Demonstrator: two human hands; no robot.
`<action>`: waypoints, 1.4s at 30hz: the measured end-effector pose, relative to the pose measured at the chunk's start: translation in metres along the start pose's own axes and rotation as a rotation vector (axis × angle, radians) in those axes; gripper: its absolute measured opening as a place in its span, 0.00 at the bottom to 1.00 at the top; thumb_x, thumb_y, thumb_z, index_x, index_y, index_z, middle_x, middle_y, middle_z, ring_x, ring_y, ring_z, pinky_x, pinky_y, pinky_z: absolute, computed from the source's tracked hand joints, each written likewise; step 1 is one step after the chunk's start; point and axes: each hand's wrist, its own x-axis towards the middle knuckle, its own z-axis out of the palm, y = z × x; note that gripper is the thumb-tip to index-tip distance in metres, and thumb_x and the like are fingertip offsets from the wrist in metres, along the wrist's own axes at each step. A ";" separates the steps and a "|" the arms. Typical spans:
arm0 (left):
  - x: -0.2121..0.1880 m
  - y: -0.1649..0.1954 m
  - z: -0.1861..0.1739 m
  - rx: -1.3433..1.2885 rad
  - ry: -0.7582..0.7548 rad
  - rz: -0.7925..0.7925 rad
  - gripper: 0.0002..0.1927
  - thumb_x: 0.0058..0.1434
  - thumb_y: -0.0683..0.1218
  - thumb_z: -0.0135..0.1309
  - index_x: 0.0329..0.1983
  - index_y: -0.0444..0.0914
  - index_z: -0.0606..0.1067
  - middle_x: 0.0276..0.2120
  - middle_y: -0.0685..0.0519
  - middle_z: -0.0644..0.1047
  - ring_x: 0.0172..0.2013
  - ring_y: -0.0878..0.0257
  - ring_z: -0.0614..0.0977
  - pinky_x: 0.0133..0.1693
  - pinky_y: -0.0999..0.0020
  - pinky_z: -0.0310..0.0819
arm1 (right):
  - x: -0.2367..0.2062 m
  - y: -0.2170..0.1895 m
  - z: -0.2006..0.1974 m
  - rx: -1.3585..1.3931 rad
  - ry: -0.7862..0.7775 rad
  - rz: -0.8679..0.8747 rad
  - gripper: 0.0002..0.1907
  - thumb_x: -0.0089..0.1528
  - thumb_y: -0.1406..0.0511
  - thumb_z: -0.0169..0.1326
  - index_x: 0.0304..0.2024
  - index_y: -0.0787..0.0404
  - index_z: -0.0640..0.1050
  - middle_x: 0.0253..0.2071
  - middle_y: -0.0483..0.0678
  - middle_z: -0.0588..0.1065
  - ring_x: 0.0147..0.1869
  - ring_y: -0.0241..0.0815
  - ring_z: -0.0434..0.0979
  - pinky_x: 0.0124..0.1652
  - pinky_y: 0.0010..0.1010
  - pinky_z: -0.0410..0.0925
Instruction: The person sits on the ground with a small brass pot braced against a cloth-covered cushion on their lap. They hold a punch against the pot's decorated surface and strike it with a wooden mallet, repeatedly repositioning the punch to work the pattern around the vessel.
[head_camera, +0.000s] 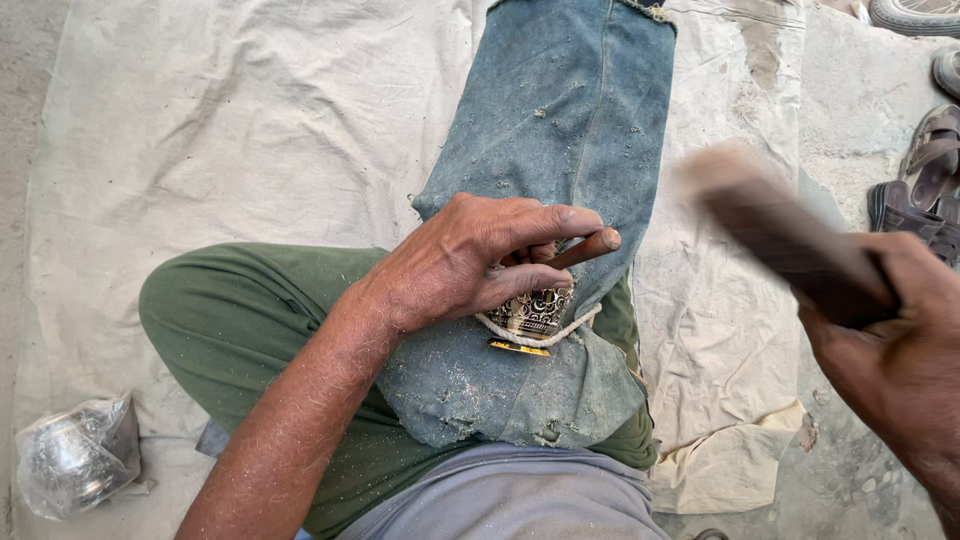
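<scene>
Concrete floor (860, 470): pale cloth (250, 130) spread; sandals (925, 170), plastic-wrapped metal vessel (75, 455).

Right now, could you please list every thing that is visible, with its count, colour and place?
engraved metal piece: one, brass with dark pattern, on the denim over the lap, ringed by a cord
punch tool: one, brown, in the left hand, above the metal piece
wooden mallet: one, dark brown, blurred, in the right hand
denim cloth: one, blue, dusty, over the leg
sheet: one, off-white, on the ground
plastic-wrapped metal object: one, silver, bottom left
sandals: several, dark, right edge
left hand: on the lap
right hand: raised, right side
</scene>
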 end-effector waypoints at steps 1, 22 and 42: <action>0.002 0.000 0.000 0.010 0.011 0.028 0.27 0.62 0.48 0.65 0.65 0.47 0.72 0.48 0.53 0.84 0.44 0.57 0.86 0.46 0.63 0.82 | -0.004 0.003 -0.002 -0.046 -0.005 0.016 0.13 0.63 0.72 0.64 0.49 0.68 0.77 0.31 0.54 0.76 0.32 0.44 0.79 0.35 0.32 0.72; 0.015 -0.002 0.003 -0.062 -0.026 -0.178 0.29 0.57 0.47 0.68 0.61 0.49 0.73 0.31 0.59 0.82 0.32 0.68 0.85 0.35 0.69 0.82 | 0.009 0.031 0.018 0.361 -0.013 0.032 0.13 0.56 0.77 0.64 0.38 0.62 0.75 0.35 0.52 0.76 0.35 0.42 0.80 0.37 0.37 0.78; 0.014 -0.009 -0.001 -0.046 -0.012 -0.116 0.28 0.55 0.46 0.70 0.60 0.46 0.75 0.30 0.59 0.80 0.32 0.69 0.83 0.35 0.69 0.81 | 0.035 0.029 0.019 0.473 -0.101 0.141 0.18 0.62 0.73 0.60 0.53 0.66 0.74 0.36 0.49 0.77 0.31 0.41 0.78 0.28 0.34 0.74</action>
